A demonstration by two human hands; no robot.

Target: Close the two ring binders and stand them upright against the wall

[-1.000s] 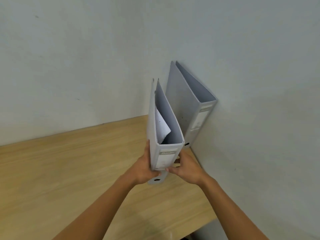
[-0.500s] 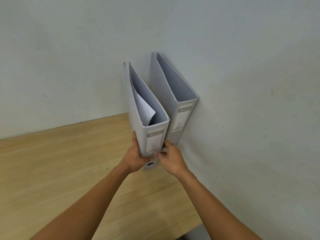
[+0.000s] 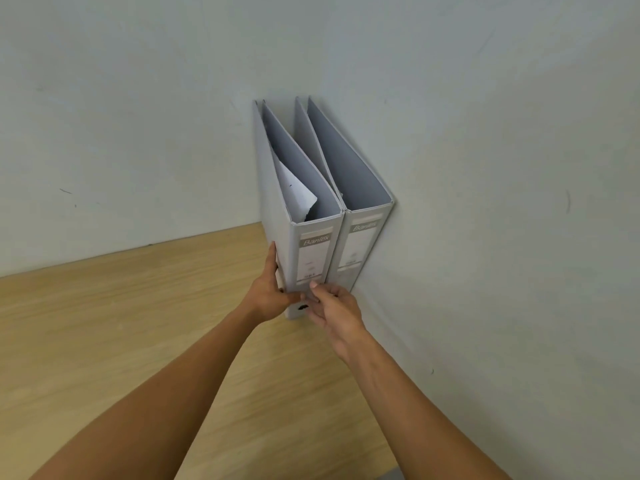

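Two grey ring binders stand upright side by side in the corner, spines facing me. The right binder rests against the right wall. The left binder touches it and holds a loose white sheet that curls inside. My left hand grips the left binder's left cover and lower spine. My right hand presses its fingers on the lower part of that same spine. Both binders sit on the wooden table, their far ends at the back wall.
The back wall and the right wall meet in a corner behind the binders. The table's front edge ends near the lower right.
The left binder has moved forward and right into the corner until it stands against the right binder. Both hands travelled with it and stay on its lower spine.
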